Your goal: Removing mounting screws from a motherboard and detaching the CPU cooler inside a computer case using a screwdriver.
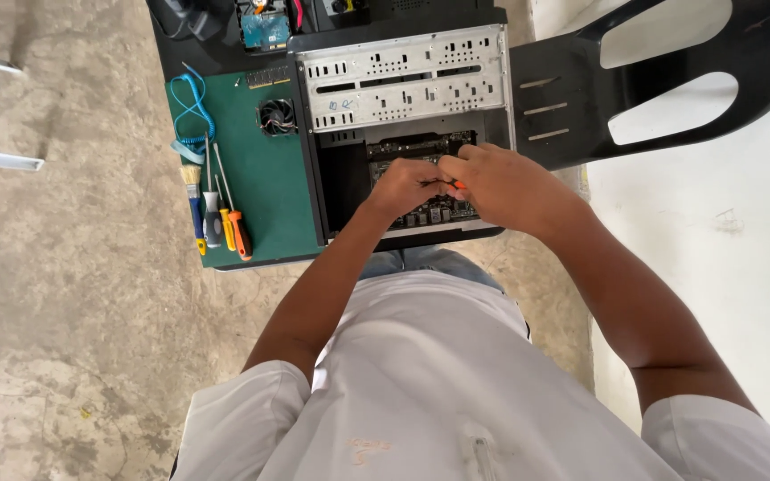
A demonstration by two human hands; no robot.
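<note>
We see one open computer case (403,89) lying on its side on a small black table (225,58), and both of our hands are down inside it. The left hand (409,185) and the right hand (503,185) meet over the single circuit board (421,147) in the lower part of the case, touching each other at the knuckles. The fingers of both hands are curled tight and pinched together; between them shows one small orange-tipped thing with a dark thin part (446,183), but it is too small and too covered for us to tell what it is or which hand really has hold of it.

Above the hands runs one perforated metal drive cage (403,76), pale grey, spanning the case.

To the left of the case lies one green mat (265,183). On it we count one small round black fan (276,117) near the top, just beside the case wall, one blue coiled cord (191,111) at the mat's upper left corner, and a row of four tools at the left edge: one brush with a blue handle (195,209) and three screwdrivers (225,218), lying side by side and nearly parallel.

One black plastic chair (670,80) stands to the right of the table, close against it. The floor (64,267) is bare concrete.
</note>
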